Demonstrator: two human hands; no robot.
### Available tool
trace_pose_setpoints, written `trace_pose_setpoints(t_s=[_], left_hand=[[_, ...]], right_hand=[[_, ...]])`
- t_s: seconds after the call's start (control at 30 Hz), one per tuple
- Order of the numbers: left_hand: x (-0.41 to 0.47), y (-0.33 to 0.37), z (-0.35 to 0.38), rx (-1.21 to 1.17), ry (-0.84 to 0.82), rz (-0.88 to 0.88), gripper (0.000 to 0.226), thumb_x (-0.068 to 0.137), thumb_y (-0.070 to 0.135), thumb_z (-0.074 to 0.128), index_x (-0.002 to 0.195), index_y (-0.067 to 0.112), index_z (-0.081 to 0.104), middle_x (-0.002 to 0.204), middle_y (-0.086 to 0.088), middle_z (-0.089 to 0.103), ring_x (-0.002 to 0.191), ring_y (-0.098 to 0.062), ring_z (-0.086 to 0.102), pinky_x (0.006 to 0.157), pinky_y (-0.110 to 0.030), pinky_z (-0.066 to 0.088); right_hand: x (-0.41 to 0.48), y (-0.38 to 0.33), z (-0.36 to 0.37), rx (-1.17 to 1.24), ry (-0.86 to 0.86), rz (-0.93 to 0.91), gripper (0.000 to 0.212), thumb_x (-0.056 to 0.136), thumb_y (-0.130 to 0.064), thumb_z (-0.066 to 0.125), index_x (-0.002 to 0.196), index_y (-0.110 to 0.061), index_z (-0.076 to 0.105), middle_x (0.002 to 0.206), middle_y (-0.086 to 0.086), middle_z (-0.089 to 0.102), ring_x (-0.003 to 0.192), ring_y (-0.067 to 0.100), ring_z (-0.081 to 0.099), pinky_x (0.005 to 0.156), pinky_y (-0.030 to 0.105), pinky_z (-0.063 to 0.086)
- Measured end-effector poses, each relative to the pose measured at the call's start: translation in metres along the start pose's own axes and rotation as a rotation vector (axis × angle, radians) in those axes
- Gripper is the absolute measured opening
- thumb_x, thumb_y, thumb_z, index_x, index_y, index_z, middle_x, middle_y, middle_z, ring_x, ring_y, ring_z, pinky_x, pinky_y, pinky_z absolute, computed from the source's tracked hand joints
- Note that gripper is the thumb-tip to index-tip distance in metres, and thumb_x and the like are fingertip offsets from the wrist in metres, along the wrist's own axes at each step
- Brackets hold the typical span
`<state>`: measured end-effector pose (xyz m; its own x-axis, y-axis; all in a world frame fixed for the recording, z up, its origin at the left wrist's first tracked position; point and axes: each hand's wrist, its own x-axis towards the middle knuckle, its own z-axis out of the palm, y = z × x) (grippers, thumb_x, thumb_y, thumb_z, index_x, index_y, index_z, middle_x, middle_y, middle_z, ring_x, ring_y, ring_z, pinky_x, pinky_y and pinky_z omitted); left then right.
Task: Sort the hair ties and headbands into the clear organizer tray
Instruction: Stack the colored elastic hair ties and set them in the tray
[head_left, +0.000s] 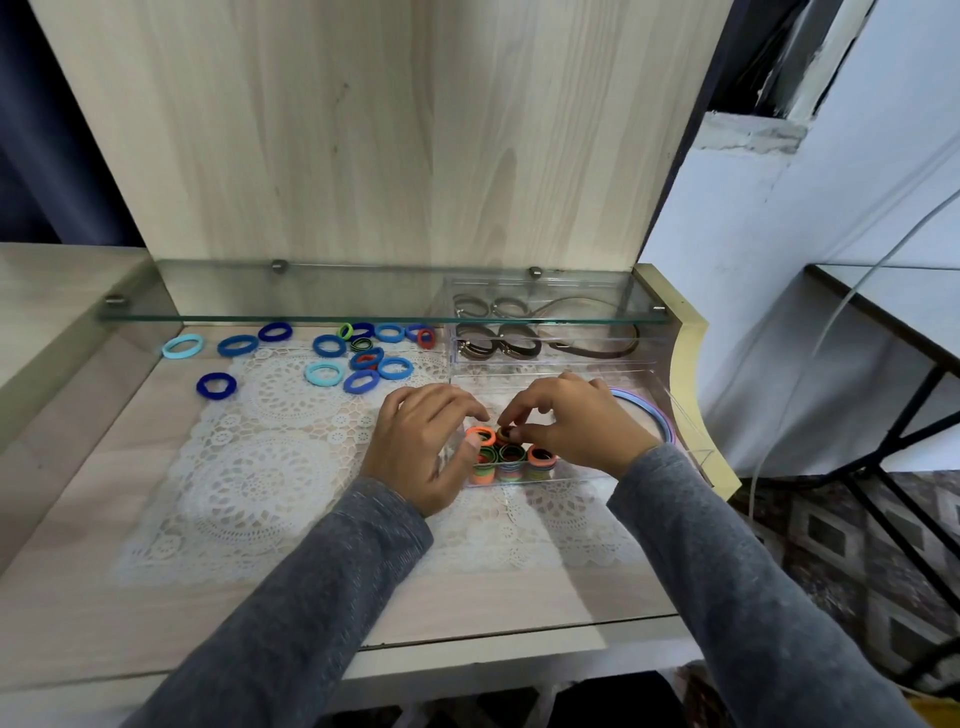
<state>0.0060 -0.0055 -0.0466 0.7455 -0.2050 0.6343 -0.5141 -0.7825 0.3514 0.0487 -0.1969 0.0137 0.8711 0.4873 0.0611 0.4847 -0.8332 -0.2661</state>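
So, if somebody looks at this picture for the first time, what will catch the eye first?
First, the two hands meeting over the front compartment of the clear organizer tray. The left hand pinches an orange hair tie and the right hand a brown hair tie, above stacks of coloured ties. Next, the loose blue hair ties scattered on the lace mat further left.

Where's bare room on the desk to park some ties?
Free: the lace mat between the lone dark blue tie and the left hand; bare wood along the near edge. Crowded: loose ties under the glass shelf, and the tray.
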Motion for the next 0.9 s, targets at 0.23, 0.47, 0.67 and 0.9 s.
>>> trace_pose_setpoints(t_s=[0.23,0.47,0.67,0.9], left_hand=[[0.0,-0.004,-0.004,0.144,0.099,-0.176,0.031,0.089,0.03,0.041,0.105,0.021,0.066,0.105,0.007,0.069,0.1,-0.014,0.062,0.089,-0.034,0.043],[-0.012,-0.035,-0.019,0.364,-0.024,-0.489,0.046,0.083,0.024,0.054,0.129,0.02,0.054,0.131,-0.001,0.058,0.12,-0.022,0.054,0.102,-0.042,0.041],[-0.023,-0.056,-0.037,0.503,-0.232,-0.656,0.059,0.09,0.034,0.046,0.147,0.025,0.032,0.158,0.0,0.027,0.146,-0.02,0.02,0.119,-0.043,0.014],[-0.023,-0.07,-0.047,0.525,-0.316,-0.757,0.061,0.095,0.04,0.033,0.153,0.026,0.017,0.162,0.0,0.012,0.149,-0.021,0.01,0.12,-0.044,0.007]], right_hand=[[-0.001,-0.011,0.009,0.063,0.137,-0.002,0.016,0.093,-0.037,0.054,0.103,-0.037,0.067,0.095,-0.02,0.062,0.096,0.011,0.049,0.089,0.041,0.041],[0.012,-0.066,0.035,0.166,0.344,0.003,0.026,0.09,-0.023,0.054,0.114,-0.02,0.065,0.111,0.001,0.061,0.107,0.021,0.051,0.092,0.04,0.044],[0.023,-0.113,0.061,0.187,0.157,-0.025,0.035,0.09,-0.011,0.046,0.123,-0.003,0.058,0.121,0.012,0.055,0.112,0.028,0.051,0.093,0.041,0.047],[0.045,-0.131,0.091,0.08,-0.033,0.114,0.055,0.098,-0.021,0.035,0.147,0.0,0.024,0.156,0.018,0.019,0.144,0.03,0.018,0.118,0.04,0.018]])
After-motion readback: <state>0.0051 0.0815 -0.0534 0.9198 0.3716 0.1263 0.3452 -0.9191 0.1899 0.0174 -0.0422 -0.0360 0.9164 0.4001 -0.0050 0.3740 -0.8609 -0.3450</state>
